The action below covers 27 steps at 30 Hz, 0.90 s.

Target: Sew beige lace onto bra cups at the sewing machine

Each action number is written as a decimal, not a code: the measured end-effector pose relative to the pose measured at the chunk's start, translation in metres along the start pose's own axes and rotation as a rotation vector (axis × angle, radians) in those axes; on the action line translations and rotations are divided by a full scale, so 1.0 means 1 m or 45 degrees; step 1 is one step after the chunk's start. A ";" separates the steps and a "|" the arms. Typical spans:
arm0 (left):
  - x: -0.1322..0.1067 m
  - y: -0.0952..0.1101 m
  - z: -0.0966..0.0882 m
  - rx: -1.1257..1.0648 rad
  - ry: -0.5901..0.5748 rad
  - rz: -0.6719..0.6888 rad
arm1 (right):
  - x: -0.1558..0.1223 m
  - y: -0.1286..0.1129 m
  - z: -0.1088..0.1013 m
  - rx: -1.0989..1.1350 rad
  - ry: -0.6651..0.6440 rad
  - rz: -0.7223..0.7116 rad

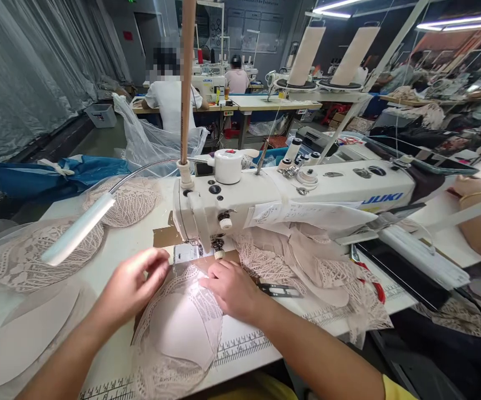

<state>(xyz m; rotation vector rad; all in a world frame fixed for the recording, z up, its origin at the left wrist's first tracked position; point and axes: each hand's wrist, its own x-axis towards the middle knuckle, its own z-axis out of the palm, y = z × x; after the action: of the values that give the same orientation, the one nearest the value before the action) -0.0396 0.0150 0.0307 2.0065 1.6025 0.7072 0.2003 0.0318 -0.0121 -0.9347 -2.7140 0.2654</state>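
Observation:
A beige lace bra cup (180, 325) lies on the white table (119, 255) in front of a white Juki sewing machine (290, 194). My right hand (232, 289) presses flat on the cup's upper right edge, just below the needle and presser foot (218, 249), fingers closed together on the lace. My left hand (134, 283) hovers at the cup's upper left edge, fingers bent, thumb and fingertips near the fabric. Whether it grips the lace is unclear.
Piles of lace cups (36, 250) lie at left under a gooseneck lamp (78, 228), more lace pieces (327, 272) at right beside red-handled scissors (367, 278). Thread cones (307, 55) stand behind. Another person's arm (480, 214) rests at far right; people sit at machines behind.

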 end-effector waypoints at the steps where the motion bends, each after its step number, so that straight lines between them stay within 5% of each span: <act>1: -0.006 0.004 0.006 0.044 -0.036 0.103 | 0.000 0.000 0.001 0.003 0.002 0.000; 4: -0.015 0.011 0.032 0.262 -0.115 0.377 | 0.001 0.002 0.003 0.041 0.051 0.037; 8: -0.009 0.010 0.050 0.434 -0.151 0.495 | 0.003 0.001 0.003 0.011 0.069 0.151; 13: 0.000 0.008 0.048 0.584 -0.136 0.541 | 0.007 -0.004 0.000 -0.118 -0.037 0.227; 27: 0.031 -0.014 0.038 0.540 -0.220 0.684 | 0.023 -0.008 0.007 -0.191 0.035 0.393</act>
<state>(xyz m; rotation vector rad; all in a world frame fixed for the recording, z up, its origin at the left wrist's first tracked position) -0.0194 0.0467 -0.0036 2.7731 1.1846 0.3684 0.1762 0.0388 -0.0121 -1.3905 -2.5855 0.1055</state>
